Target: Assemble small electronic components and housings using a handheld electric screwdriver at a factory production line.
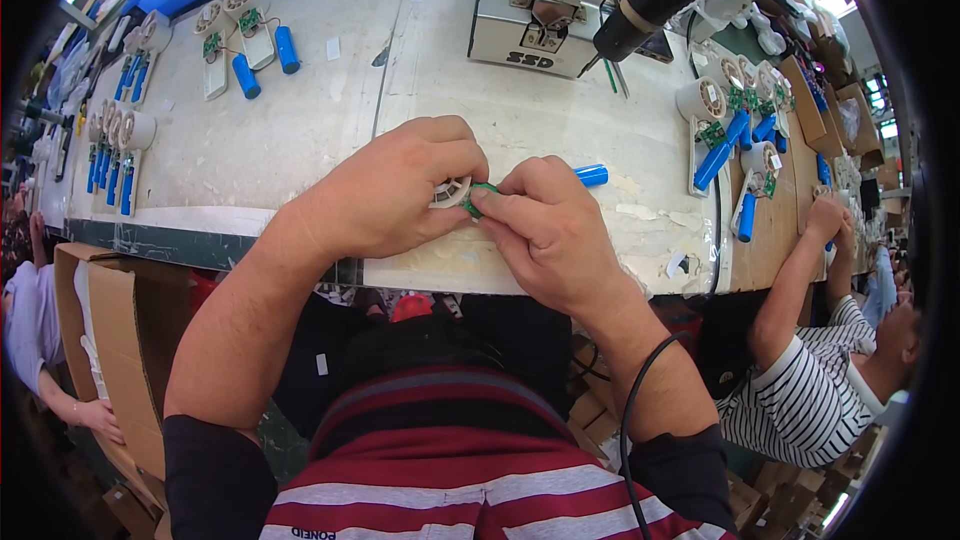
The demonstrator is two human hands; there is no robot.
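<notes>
White housing [450, 195] was clasped in the left hand [405, 188], close beside the right hand [548, 224], which pinched a green circuit board [473, 209]; light edge pressure seemed best.

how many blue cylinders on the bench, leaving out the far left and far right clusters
3: one blue cylinder just beyond the right hand, a second cylinder and a third cylinder at the upper left. Others may be hidden.
</notes>
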